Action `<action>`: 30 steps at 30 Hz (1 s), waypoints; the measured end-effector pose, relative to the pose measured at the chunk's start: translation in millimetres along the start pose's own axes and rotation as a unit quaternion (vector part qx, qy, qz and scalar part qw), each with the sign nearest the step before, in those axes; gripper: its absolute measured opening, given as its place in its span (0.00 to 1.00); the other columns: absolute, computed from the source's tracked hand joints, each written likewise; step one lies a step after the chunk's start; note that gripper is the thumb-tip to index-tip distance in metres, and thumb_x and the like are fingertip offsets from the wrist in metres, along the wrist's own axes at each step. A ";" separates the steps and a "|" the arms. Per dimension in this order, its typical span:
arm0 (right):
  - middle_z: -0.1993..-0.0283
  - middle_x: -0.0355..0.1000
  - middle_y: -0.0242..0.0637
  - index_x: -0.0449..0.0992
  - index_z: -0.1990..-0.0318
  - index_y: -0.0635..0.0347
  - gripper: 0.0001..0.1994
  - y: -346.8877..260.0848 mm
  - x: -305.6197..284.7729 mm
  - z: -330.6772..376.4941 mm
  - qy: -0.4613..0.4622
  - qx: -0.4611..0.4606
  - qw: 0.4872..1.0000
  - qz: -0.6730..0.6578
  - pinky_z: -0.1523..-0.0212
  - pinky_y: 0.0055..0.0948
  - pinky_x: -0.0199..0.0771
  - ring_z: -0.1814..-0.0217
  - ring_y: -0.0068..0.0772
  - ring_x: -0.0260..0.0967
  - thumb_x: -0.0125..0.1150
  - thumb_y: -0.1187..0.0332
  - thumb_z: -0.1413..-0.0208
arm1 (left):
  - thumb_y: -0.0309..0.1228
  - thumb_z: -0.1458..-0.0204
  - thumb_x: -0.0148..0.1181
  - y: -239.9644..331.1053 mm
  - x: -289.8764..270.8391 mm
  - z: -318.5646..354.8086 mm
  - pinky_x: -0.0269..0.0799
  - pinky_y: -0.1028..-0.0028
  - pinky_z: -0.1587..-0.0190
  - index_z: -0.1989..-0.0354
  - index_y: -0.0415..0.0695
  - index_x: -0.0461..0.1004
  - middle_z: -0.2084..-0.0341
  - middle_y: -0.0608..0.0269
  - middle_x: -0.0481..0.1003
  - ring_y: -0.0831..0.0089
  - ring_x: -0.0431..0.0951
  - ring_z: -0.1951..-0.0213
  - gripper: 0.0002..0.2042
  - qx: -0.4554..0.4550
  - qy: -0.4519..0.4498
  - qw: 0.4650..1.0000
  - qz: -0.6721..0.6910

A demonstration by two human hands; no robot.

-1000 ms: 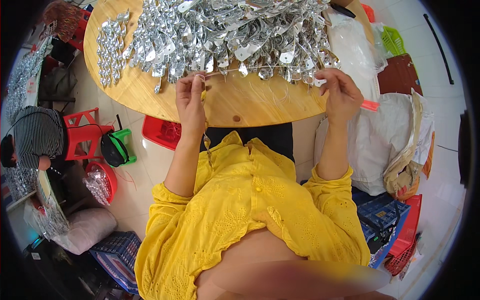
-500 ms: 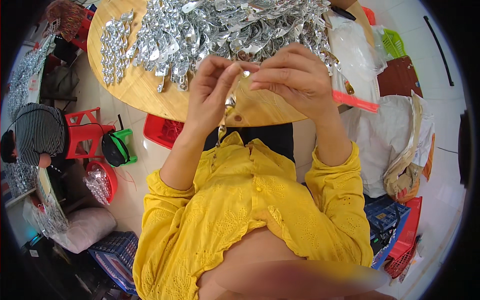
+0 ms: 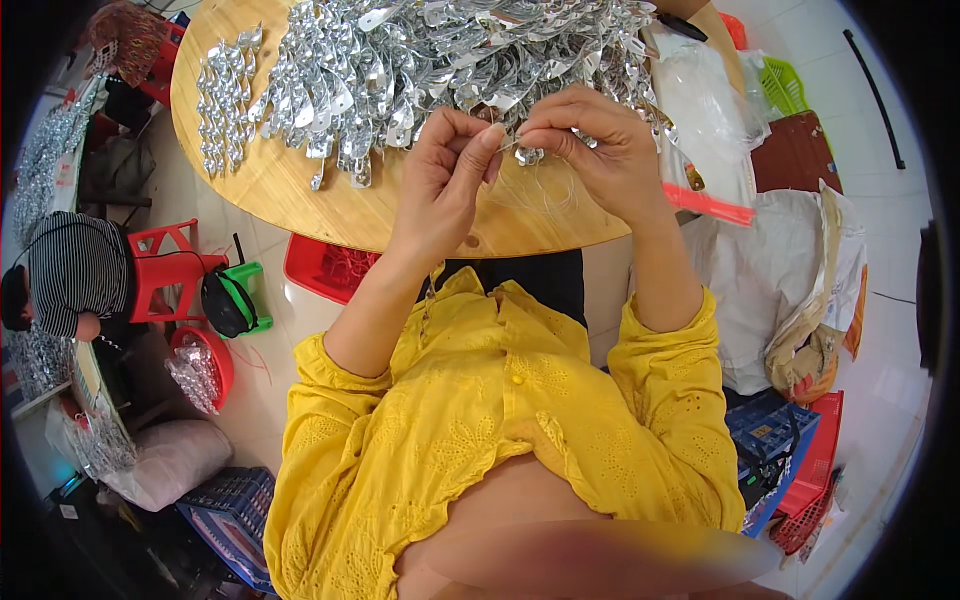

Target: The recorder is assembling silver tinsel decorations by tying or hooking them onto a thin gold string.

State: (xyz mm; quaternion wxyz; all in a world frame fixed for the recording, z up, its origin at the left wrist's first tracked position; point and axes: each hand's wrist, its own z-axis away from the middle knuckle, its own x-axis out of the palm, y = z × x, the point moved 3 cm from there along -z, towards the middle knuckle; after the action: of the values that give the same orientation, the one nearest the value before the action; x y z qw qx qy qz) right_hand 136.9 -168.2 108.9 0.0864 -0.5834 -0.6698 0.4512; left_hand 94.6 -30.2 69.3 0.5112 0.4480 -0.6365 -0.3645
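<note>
Both my hands are raised over the near part of the round wooden table (image 3: pixel 330 215). My left hand (image 3: pixel 448 165) pinches a thin clear thread between thumb and forefinger. Close by, my right hand (image 3: pixel 592 145) pinches the same thread, its fingertips a short way from the left ones. Loose loops of the thread (image 3: pixel 545 192) hang below the right hand. A bit of a shiny twisted strip (image 3: pixel 432 278) shows beside my left wrist; most of it is hidden. Beyond my hands lies a big heap of silver twisted strips (image 3: pixel 400 70).
A smaller row of silver strips (image 3: pixel 228 100) lies at the table's left. Clear plastic bags (image 3: pixel 700 90) and a red strip (image 3: pixel 708 205) are at the right. Below the edge stands a red bin (image 3: pixel 320 265). A person in stripes (image 3: pixel 80 265) is at the far left.
My left hand has shifted slightly up and right, and its thumb has moved closer to the right fingertips. The twisted strip that hung below it is now mostly out of sight.
</note>
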 end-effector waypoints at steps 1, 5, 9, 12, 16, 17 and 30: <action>0.74 0.68 0.35 0.73 0.75 0.64 0.03 3.2 0.2 1.5 -0.003 0.031 0.999 -0.027 0.71 0.18 0.63 0.72 0.23 0.63 0.58 0.78 0.62 | 0.28 0.50 0.46 -1.1 -0.2 -0.1 0.55 0.88 0.78 0.72 0.39 0.60 0.83 0.68 0.66 0.86 0.63 0.79 0.06 -0.009 -0.010 1.000 0.001; 0.74 0.67 0.36 0.72 0.75 0.66 0.03 8.4 -1.8 3.3 0.018 0.062 0.994 -0.091 0.70 0.18 0.64 0.71 0.24 0.64 0.58 0.78 0.61 | 0.28 0.49 0.45 0.9 3.7 -1.9 0.58 0.86 0.75 0.71 0.39 0.62 0.79 0.66 0.69 0.84 0.65 0.78 0.05 -0.023 -0.015 0.999 0.028; 0.70 0.66 0.40 0.72 0.75 0.66 0.04 6.7 -3.9 -0.5 -0.002 0.042 0.994 -0.101 0.70 0.19 0.66 0.71 0.26 0.64 0.58 0.77 0.61 | 0.28 0.50 0.46 -0.1 3.7 -4.3 0.58 0.88 0.76 0.70 0.38 0.62 0.77 0.64 0.71 0.85 0.67 0.76 0.06 0.019 -0.012 0.999 -0.024; 0.67 0.66 0.42 0.71 0.74 0.66 0.04 7.5 -5.6 -4.8 -0.011 -0.007 0.997 -0.071 0.71 0.19 0.68 0.71 0.25 0.64 0.58 0.77 0.60 | 0.28 0.50 0.47 -0.4 3.7 -5.4 0.56 0.88 0.77 0.70 0.38 0.63 0.77 0.66 0.70 0.87 0.64 0.79 0.06 0.022 -0.014 0.998 -0.050; 0.65 0.66 0.44 0.71 0.75 0.67 0.04 7.4 -1.3 -4.9 -0.008 0.061 0.984 -0.167 0.75 0.18 0.68 0.73 0.23 0.64 0.57 0.76 0.59 | 0.28 0.50 0.47 -0.2 5.8 -6.1 0.53 0.89 0.80 0.70 0.39 0.63 0.78 0.67 0.70 0.89 0.59 0.81 0.05 -0.003 -0.045 0.998 -0.035; 0.65 0.66 0.44 0.71 0.75 0.67 0.04 6.6 -0.1 -4.7 -0.008 0.060 0.984 -0.167 0.75 0.18 0.68 0.73 0.23 0.64 0.57 0.76 0.59 | 0.28 0.50 0.47 -0.4 5.7 -6.4 0.53 0.89 0.80 0.70 0.39 0.63 0.78 0.67 0.70 0.89 0.59 0.81 0.05 -0.003 -0.045 0.998 -0.035; 0.73 0.69 0.42 0.70 0.73 0.67 0.04 10.4 11.3 7.1 0.106 0.141 0.934 -0.310 0.76 0.17 0.67 0.75 0.23 0.65 0.56 0.79 0.59 | 0.25 0.52 0.48 -7.2 8.4 -14.2 0.65 0.81 0.64 0.66 0.35 0.63 0.76 0.58 0.72 0.77 0.72 0.71 0.07 -0.020 -0.091 0.992 0.082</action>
State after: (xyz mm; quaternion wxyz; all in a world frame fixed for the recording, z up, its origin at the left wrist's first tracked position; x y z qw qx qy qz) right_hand 136.2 -163.0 92.9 0.3733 -0.3732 -0.7339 0.4275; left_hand 109.3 -40.6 68.3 0.4881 0.3488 -0.7074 -0.3738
